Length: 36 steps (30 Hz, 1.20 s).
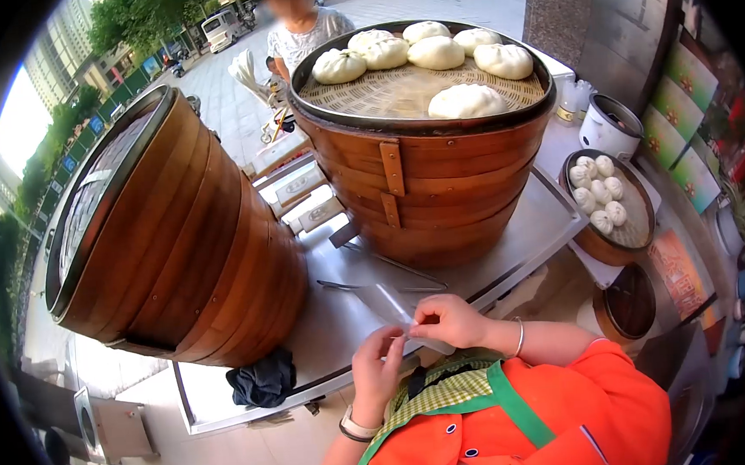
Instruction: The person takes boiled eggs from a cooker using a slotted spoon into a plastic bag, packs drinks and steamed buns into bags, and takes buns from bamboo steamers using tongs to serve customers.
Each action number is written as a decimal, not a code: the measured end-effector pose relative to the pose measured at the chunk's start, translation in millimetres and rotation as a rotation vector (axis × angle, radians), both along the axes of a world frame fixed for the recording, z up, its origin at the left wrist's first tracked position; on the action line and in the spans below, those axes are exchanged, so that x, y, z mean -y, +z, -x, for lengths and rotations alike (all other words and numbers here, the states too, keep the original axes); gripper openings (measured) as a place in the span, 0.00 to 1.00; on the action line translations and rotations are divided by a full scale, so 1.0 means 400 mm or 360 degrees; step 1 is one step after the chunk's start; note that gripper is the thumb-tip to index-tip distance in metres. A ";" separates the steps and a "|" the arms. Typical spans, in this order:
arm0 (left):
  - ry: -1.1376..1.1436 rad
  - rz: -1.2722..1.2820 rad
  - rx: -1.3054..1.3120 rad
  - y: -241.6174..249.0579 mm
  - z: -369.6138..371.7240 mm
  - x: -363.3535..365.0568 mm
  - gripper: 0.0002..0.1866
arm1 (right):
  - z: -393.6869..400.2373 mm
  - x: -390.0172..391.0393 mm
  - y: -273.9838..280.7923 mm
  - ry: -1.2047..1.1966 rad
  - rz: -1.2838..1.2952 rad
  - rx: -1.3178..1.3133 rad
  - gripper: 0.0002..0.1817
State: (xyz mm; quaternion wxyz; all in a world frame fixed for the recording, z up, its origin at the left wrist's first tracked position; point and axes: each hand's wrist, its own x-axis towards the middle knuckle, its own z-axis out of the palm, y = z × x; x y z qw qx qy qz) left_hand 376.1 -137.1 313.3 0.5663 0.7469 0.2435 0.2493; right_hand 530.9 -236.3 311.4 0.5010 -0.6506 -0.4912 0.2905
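Observation:
My left hand [378, 370] and my right hand [451, 320] meet in front of my apron, fingertips pinched on a thin clear plastic bag [384, 303]. The bag's far end reaches over the steel table, partly across a pair of metal tongs [409, 273] lying there. Just beyond stands a tall stack of round bamboo steamers [446, 177]. Its open top tier holds several white steamed buns [436, 53] on a woven mat. A second steamer stack [177, 244], with a lid on top, is to the left.
A black cloth [262, 379] lies at the steel table's [329, 354] near left edge. To the right are a smaller steamer of little buns [599, 191], a white cooker [610, 126] and a dark round steamer [629, 302]. A person [305, 32] stands beyond the stacks.

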 end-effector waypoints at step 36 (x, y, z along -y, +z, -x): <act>-0.1577 0.1026 -0.0319 -0.076 -0.469 0.266 0.07 | -0.223 0.686 -0.144 -0.1535 -0.1638 -0.2262 0.03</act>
